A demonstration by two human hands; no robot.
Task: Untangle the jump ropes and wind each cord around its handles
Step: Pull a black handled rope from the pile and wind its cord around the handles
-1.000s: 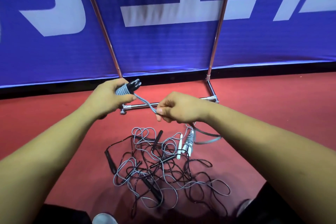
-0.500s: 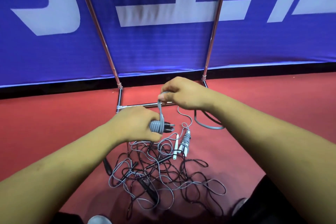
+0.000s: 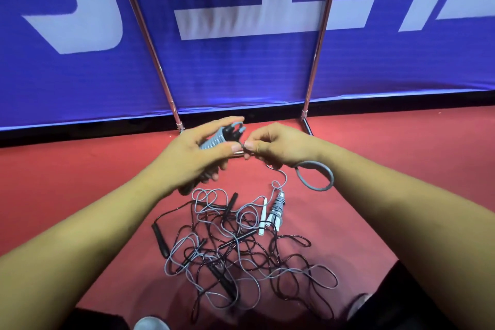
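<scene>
My left hand (image 3: 194, 158) grips a pair of black handles wound with grey cord (image 3: 215, 139), held above the red floor. Just to its right, my right hand (image 3: 273, 146) pinches the free grey cord (image 3: 282, 177) right beside the bundle. That cord trails down in a loose curve toward the floor. A grey loop (image 3: 318, 177) hangs below my right wrist. On the floor lies a tangled pile of grey and black jump ropes (image 3: 241, 249) with black handles (image 3: 160, 240), a white handle (image 3: 263, 220) and a wound grey bundle (image 3: 277, 209).
A blue banner (image 3: 241, 75) with white lettering stands behind, held by two slanted metal poles (image 3: 316, 48). Red flooring (image 3: 401, 155) spreads around the pile. Shoe tips (image 3: 151, 324) show at the bottom edge.
My left hand has risen from low over the pile to the level of my right hand. My right hand has come down beside the bundle, adding cord to the winding.
</scene>
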